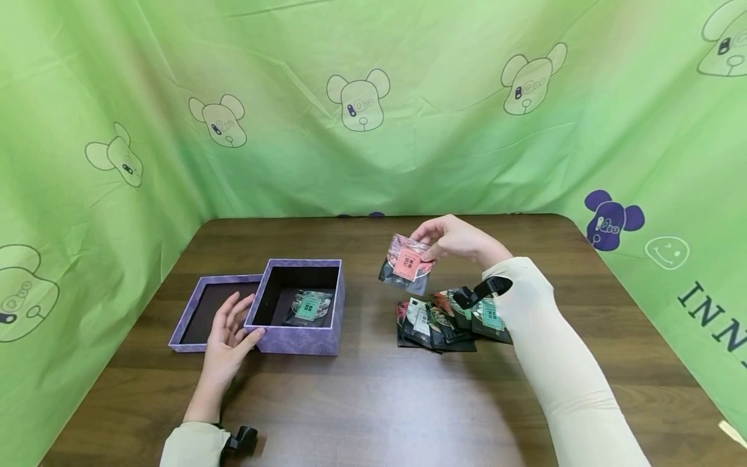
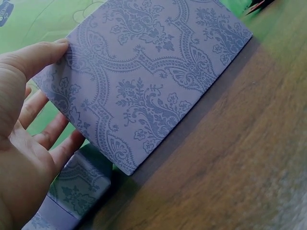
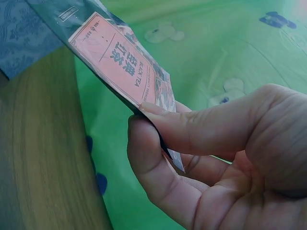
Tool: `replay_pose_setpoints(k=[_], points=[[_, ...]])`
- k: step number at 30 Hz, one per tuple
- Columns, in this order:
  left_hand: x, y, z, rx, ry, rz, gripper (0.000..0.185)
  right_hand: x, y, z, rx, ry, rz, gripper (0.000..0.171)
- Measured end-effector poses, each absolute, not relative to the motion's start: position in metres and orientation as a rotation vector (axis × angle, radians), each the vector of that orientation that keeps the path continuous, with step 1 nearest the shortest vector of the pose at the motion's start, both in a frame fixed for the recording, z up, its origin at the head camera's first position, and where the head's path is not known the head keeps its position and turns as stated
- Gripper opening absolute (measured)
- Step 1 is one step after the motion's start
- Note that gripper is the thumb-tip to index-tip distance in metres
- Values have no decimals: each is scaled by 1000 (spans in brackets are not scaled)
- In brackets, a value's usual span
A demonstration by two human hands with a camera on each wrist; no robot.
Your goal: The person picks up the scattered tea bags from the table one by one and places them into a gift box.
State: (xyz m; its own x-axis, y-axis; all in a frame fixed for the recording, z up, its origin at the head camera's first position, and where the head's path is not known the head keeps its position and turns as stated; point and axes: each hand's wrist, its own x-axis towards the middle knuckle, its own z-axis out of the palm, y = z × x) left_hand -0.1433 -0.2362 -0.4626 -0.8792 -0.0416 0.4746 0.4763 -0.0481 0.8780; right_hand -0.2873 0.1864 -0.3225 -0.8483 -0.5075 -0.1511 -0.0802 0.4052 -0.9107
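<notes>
A tea bag packet (image 1: pixel 406 264) with a pink label, which reads "BLACK TEA" in the right wrist view, hangs above the table. My right hand (image 1: pixel 458 240) pinches one end between thumb and fingers. The purple patterned box (image 1: pixel 299 340) stands uncovered at left, with a green-labelled packet (image 1: pixel 308 306) lying inside on its dark floor. My left hand (image 1: pixel 230 331) holds the box's near left corner, thumb (image 2: pixel 45 55) on the front face and fingers along the left side. Below the right hand lies a pile of packets (image 1: pixel 434 324), partly hidden by the wrist camera.
The box's lid (image 1: pixel 189 318) lies inside-up on the table (image 1: pixel 373 402), left of and partly behind the box. A green printed curtain (image 1: pixel 408 162) hangs around the table's back and sides. A small pale object (image 1: pixel 732 433) shows at the right edge.
</notes>
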Motion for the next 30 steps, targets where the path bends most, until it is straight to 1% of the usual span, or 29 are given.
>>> replay_pose_setpoints(k=[5, 21, 30], points=[[-143, -236, -462, -474, -1854, -2002, 79, -291, 161, -319, -532, 2267, -1358, 37], [-143, -237, -463, -465, -1870, -1993, 78, -296, 91, -316, -537, 2145, -1341, 39], [-143, -237, -464, -471, -1855, -2003, 78, -299, 60, -318, -611, 2149, -1295, 41]])
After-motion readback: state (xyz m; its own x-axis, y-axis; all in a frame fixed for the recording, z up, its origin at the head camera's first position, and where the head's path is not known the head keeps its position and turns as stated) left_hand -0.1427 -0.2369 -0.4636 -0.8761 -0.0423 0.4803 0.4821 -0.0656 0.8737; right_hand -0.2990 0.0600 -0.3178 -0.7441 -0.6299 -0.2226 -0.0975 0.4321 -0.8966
